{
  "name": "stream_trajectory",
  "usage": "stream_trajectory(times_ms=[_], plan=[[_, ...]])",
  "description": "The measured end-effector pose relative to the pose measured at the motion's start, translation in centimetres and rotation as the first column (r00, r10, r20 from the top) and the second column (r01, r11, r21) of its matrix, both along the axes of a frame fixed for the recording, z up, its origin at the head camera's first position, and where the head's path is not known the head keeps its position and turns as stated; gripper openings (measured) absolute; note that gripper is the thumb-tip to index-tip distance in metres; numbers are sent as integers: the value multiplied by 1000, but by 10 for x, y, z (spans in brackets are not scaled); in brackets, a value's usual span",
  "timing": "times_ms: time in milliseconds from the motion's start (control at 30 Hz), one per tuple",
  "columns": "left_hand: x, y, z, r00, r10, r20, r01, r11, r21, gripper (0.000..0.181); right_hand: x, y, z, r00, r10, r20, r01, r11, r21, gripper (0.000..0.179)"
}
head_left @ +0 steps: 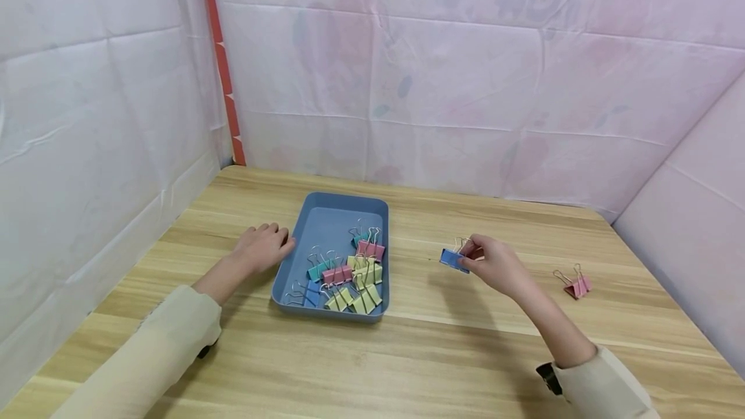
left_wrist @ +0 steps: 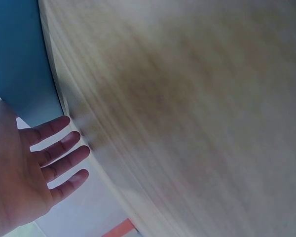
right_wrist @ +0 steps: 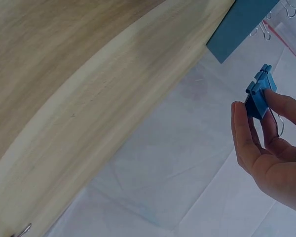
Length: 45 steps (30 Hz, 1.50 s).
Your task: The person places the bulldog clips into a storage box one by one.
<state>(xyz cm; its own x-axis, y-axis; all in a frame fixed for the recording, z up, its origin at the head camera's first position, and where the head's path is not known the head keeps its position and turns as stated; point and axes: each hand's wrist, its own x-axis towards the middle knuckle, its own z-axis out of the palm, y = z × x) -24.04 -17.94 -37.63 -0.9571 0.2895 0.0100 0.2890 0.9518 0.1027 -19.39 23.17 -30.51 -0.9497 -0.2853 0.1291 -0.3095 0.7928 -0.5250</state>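
Observation:
Between thumb and fingers my right hand [head_left: 495,267] pinches a blue binder clip [head_left: 453,259] above the table, right of the tray. The right wrist view shows the same blue binder clip [right_wrist: 261,94] at the fingertips, its wire handles partly behind the fingers. My left hand [head_left: 263,249] rests at the left side of a blue-grey tray [head_left: 332,202], fingertips at its rim. In the left wrist view the left hand's fingers [left_wrist: 64,163] are spread and nearly straight. Several binder clips in yellow [head_left: 365,300], pink [head_left: 337,275], teal [head_left: 319,268] and blue [head_left: 312,293] lie in the tray.
A pink binder clip [head_left: 577,286] lies on the wooden table [head_left: 442,361] to the right of my right forearm. White patterned sheets [head_left: 454,83] stand along the table's back and sides, with a red strip [head_left: 224,70] at the back left corner.

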Motion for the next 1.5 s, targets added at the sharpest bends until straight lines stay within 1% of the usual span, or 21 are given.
stream_trajectory(times_ms=[333,700,1500], plan=[[0,0,0,1000,-2,-4,2,1000,-2,47,-5,-11,-1,999,32,-19,-32,999,-18,5],[1,1,1,1000,1,-4,-1,1000,-3,48,-9,-22,0,999,43,-21,-44,999,-28,5],[2,1,3,1000,-4,-4,4,1000,-1,49,-16,-54,6,994,107,-34,-108,993,-52,4]])
